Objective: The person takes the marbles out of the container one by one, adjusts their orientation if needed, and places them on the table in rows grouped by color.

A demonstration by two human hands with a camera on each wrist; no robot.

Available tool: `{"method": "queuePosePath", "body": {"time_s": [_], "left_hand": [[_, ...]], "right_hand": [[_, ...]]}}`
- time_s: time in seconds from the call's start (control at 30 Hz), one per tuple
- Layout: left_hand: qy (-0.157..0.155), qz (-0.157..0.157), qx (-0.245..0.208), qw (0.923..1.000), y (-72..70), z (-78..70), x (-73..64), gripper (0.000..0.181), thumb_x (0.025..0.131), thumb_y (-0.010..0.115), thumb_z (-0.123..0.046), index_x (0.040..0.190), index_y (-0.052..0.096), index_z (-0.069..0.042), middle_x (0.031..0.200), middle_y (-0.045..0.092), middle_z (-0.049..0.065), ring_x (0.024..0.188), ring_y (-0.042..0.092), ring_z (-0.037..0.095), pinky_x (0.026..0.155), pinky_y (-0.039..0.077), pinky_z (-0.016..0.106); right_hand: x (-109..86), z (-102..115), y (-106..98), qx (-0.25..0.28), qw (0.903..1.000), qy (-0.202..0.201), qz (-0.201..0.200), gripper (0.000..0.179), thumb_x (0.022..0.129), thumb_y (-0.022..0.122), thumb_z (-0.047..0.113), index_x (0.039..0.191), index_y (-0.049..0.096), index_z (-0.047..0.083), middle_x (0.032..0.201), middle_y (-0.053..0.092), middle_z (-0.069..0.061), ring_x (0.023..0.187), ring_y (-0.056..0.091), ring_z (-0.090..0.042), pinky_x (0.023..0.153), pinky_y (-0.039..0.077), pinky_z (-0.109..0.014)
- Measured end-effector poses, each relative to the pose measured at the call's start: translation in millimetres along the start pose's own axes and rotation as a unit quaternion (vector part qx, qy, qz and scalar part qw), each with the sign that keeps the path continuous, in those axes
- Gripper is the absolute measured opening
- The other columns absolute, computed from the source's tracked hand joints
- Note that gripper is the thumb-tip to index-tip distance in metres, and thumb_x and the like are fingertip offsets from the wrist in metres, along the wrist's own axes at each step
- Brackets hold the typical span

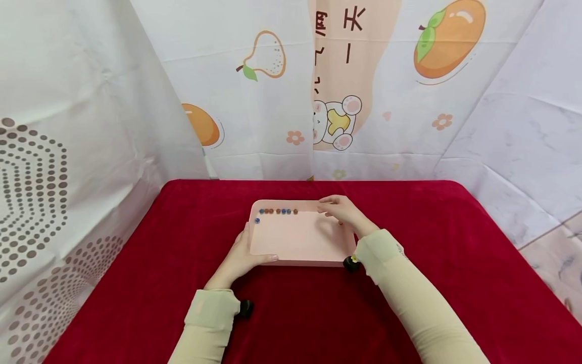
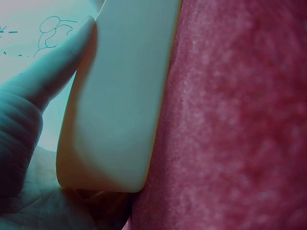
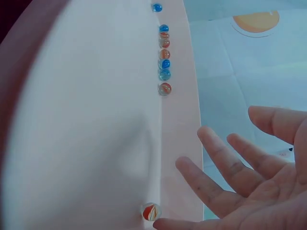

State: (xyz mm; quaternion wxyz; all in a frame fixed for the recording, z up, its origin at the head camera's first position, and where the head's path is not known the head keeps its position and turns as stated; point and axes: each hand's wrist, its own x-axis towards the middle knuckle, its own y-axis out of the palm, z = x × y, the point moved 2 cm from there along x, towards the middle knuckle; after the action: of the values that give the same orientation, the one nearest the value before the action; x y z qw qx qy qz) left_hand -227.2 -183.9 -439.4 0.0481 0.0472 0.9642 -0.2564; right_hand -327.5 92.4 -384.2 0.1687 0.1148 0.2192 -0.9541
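Observation:
A shallow pale-pink tray (image 1: 300,242) lies on the red cloth. My left hand (image 1: 238,258) holds its near left corner, the thumb (image 2: 67,62) along the near wall and the fingers against the left side. Several glass marbles (image 1: 284,211) with blue and orange swirls line the tray's back wall, and a blue marble (image 1: 257,220) sits by the left wall. Over the back right of the tray, my right hand (image 1: 343,210) has its fingers spread and grips nothing. An orange-and-white swirled marble (image 3: 151,211) lies right at its lowest fingertip in the right wrist view.
Red velvety cloth (image 1: 423,227) covers the table around the tray. White printed curtains (image 1: 268,116) hang behind the table's back edge and along the sides. A black wrist camera (image 1: 351,263) on the right sleeve overlaps the tray's near right corner.

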Motion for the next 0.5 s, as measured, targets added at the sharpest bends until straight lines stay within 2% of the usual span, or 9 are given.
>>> {"method": "queuePosePath", "body": {"time_s": [0.17,0.33,0.4,0.5], "left_hand": [[-0.003,0.001,0.003,1.0000,-0.5,-1.1,0.3,0.125,0.073,0.086,-0.042,0.161,0.001,-0.013,0.165,0.007,0.018,0.150,0.017,0.039,0.117,0.022,0.063],[-0.008,0.002,0.003,1.0000,-0.7,-1.3,0.1,0.126,0.074,0.086,-0.042,0.160,0.000,-0.011,0.165,0.008,0.019,0.149,0.018,0.038,0.118,0.022,0.061],[-0.008,0.002,0.002,1.0000,-0.8,-0.9,-0.1,0.126,0.074,0.086,-0.042,0.160,0.000,-0.011,0.165,0.008,0.019,0.149,0.018,0.038,0.118,0.022,0.061],[-0.007,0.002,-0.001,1.0000,-0.4,-0.9,-0.2,0.125,0.073,0.086,-0.041,0.161,0.001,-0.013,0.165,0.008,0.018,0.149,0.019,0.038,0.118,0.023,0.061]], "right_hand": [[4.7,1.0,1.6,-0.016,0.9999,-0.002,0.004,0.048,0.099,0.058,0.034,0.140,0.053,0.008,0.134,0.063,-0.016,0.131,0.053,-0.035,0.107,0.041,-0.056],[5.8,4.7,2.8,-0.020,0.9995,0.002,0.026,0.049,0.099,0.058,0.034,0.141,0.052,0.009,0.137,0.060,-0.016,0.133,0.050,-0.035,0.098,0.045,-0.053],[5.9,6.9,3.1,-0.021,0.9992,0.005,0.034,0.049,0.099,0.057,0.034,0.141,0.052,0.009,0.138,0.059,-0.017,0.134,0.049,-0.036,0.096,0.045,-0.056],[7.3,10.1,3.3,-0.023,0.9989,0.011,0.040,0.048,0.100,0.056,0.032,0.141,0.052,0.008,0.140,0.057,-0.018,0.135,0.048,-0.037,0.101,0.041,-0.065]]}}
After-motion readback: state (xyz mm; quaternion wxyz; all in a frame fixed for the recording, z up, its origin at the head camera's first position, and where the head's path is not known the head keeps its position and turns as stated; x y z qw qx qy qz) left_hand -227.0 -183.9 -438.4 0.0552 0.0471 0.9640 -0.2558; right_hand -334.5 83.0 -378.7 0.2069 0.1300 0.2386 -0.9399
